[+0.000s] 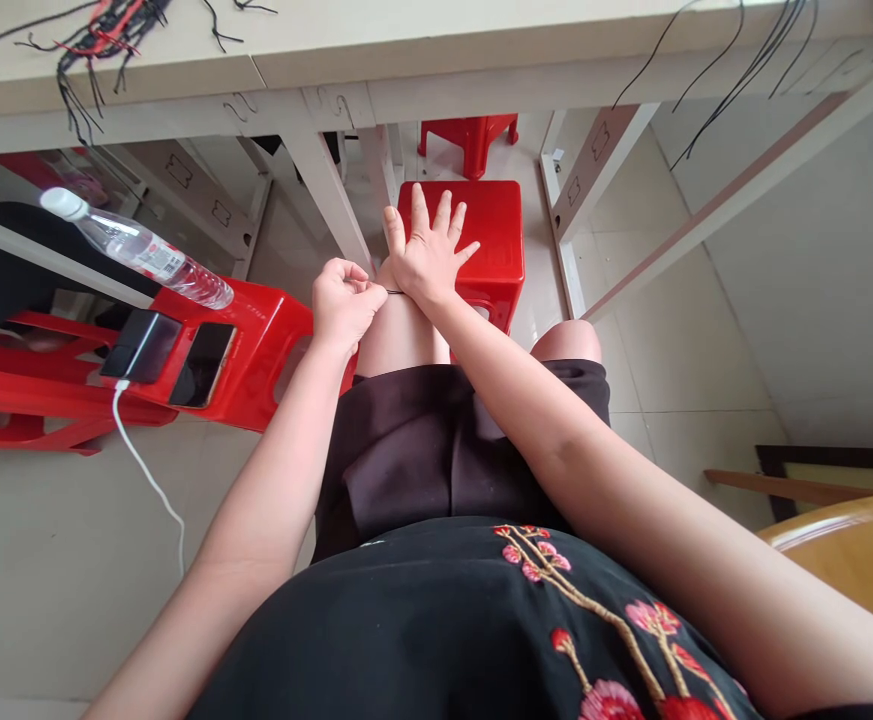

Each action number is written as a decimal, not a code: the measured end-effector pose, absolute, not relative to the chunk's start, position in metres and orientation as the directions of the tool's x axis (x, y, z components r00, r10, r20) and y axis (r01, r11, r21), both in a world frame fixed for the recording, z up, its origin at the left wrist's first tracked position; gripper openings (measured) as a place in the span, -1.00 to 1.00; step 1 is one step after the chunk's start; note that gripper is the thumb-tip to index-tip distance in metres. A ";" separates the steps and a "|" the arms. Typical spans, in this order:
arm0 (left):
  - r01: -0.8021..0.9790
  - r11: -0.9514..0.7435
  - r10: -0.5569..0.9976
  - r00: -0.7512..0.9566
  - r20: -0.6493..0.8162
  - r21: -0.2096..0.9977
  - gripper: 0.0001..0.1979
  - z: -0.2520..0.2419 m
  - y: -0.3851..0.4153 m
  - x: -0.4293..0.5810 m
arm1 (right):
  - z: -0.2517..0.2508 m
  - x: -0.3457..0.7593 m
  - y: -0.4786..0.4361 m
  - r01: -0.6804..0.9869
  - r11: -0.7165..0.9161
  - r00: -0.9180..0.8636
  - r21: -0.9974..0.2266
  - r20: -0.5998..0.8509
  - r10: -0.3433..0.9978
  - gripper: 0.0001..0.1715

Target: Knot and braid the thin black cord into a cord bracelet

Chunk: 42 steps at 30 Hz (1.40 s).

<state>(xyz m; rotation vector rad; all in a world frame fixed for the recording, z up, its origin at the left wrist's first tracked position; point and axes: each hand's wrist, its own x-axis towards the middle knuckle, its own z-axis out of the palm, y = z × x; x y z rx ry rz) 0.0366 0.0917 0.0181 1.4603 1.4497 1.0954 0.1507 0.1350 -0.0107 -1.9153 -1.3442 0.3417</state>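
Pinched on a thin dark cord (394,291), the left hand (342,308) could lose it from the wide-spread right hand (427,255) if its grip slackens.

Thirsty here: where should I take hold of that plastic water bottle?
Take the plastic water bottle around its middle, near the label, coming from above: it lies on its side and tapers to the capped neck, so the body gives the fuller grip. Your left hand is nearest, but it is pinching a thin dark cord.
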 end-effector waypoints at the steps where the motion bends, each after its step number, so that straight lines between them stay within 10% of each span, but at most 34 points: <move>1: 0.317 -0.035 0.999 -0.027 0.046 0.948 -0.73 0.018 0.092 0.036 | -0.009 0.150 0.134 0.696 -0.169 0.412 -0.698 0.194 0.890 -0.17; 42: 0.322 -0.020 0.996 0.092 -0.010 0.946 -0.82 0.017 0.088 0.018 | 0.013 0.143 0.110 0.742 -0.104 0.445 -0.662 0.371 0.815 -0.36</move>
